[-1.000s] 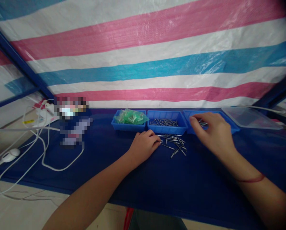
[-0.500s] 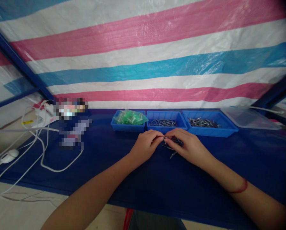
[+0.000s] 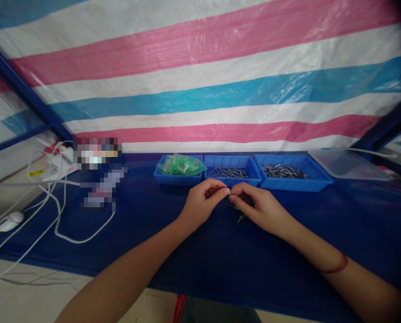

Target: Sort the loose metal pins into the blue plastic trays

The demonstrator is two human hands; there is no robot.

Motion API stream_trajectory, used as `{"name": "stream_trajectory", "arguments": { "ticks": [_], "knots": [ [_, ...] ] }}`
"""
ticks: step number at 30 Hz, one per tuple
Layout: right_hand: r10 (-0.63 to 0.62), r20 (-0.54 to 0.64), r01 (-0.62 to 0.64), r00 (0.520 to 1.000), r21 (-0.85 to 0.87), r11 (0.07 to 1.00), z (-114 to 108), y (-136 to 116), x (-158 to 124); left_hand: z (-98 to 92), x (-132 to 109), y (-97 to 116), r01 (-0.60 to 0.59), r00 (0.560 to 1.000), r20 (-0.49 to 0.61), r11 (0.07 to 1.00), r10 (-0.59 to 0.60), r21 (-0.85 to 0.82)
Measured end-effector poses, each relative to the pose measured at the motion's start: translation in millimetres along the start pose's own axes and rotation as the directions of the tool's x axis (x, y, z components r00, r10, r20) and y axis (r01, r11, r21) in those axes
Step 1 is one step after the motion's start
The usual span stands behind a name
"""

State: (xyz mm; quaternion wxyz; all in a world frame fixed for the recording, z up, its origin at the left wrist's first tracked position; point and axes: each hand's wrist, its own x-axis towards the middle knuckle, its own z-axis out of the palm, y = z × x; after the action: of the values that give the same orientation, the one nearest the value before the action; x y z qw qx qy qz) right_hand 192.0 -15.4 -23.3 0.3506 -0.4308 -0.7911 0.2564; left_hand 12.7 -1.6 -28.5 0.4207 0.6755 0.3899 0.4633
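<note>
My left hand (image 3: 203, 202) and my right hand (image 3: 257, 204) meet fingertip to fingertip above the blue table (image 3: 200, 260). Each pinches thumb against fingers at one small thing, mostly hidden between the tips and too small to name. Beneath and beside my right hand lie several loose thin metal pieces (image 3: 241, 218), which look like screws or nails and are partly covered by that hand. Just behind my hands, a blue tray (image 3: 234, 180) contains many similar slim metal pieces (image 3: 228, 172).
A left blue tray (image 3: 178, 180) bears a clear bag with green contents (image 3: 182, 166). The right blue tray (image 3: 298, 184) contains more metal pieces (image 3: 284, 171). A translucent lid (image 3: 350, 166) lies farther right. White cables (image 3: 57, 224) and a blurred-out object (image 3: 104, 186) occupy the left side.
My fingertips stay together while the fingers of both hands arch a little more. My left hand has shifted slightly left; the trays look the same.
</note>
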Motion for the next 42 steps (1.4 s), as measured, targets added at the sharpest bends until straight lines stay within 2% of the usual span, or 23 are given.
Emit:
{"name": "stream_trajectory", "arguments": {
  "ticks": [7, 13, 17, 25, 27, 29, 32, 33, 35, 38, 42],
  "knots": [
    [-0.005, 0.016, 0.005, 1.0, 0.012, 1.0, 1, 1, 0, -0.5, -3, 8, -0.035, 0.998, 0.056, 0.996, 0.031, 0.086],
    [0.031, -0.147, -0.027, 0.989, 0.029, 0.999, -3, 4, 2, -4.1, 0, 6, -0.118, 0.993, 0.007, 0.969, 0.119, 0.216],
    [0.037, -0.232, -0.027, 0.972, 0.045, 0.999, -8, 2, 3, -6.0, 1, 3, -0.117, 0.993, 0.034, 0.959, 0.112, 0.26],
    [0.049, -0.206, -0.036, 0.977, 0.064, 0.997, -8, -1, 2, -4.0, -1, 9, -0.151, 0.985, 0.138, 0.914, 0.106, 0.376],
    [0.048, -0.225, -0.037, 0.973, 0.052, 0.998, -11, 1, 3, -6.1, -2, 12, -0.197, 0.974, 0.189, 0.863, 0.121, 0.465],
    [0.057, -0.307, -0.05, 0.95, 0.03, 0.998, -20, 6, 4, -10.6, -2, 15, -0.247, 0.963, 0.237, 0.76, 0.126, 0.602],
    [0.085, -0.491, -0.13, 0.867, -0.059, 0.99, -40, 17, 5, -20.3, 0, 21, -0.272, 0.956, 0.285, 0.569, 0.069, 0.776],
    [0.091, -0.54, -0.176, 0.837, -0.109, 0.978, -48, 22, 6, -23.5, 0, 23, -0.279, 0.952, 0.304, 0.528, 0.041, 0.802],
    [0.077, -0.583, -0.261, 0.809, -0.238, 0.936, -62, 33, 7, -29.0, 1, 26, -0.278, 0.945, 0.325, 0.476, -0.018, 0.834],
    [0.016, -0.553, -0.298, 0.833, -0.425, 0.855, -72, 50, 9, -33.5, 2, 26, -0.26, 0.932, 0.344, 0.449, -0.114, 0.855],
    [-0.084, -0.53, -0.244, 0.844, -0.518, 0.82, -66, 58, 10, -33.1, 1, 24, -0.285, 0.916, 0.375, 0.43, -0.142, 0.857]
  ]
}}
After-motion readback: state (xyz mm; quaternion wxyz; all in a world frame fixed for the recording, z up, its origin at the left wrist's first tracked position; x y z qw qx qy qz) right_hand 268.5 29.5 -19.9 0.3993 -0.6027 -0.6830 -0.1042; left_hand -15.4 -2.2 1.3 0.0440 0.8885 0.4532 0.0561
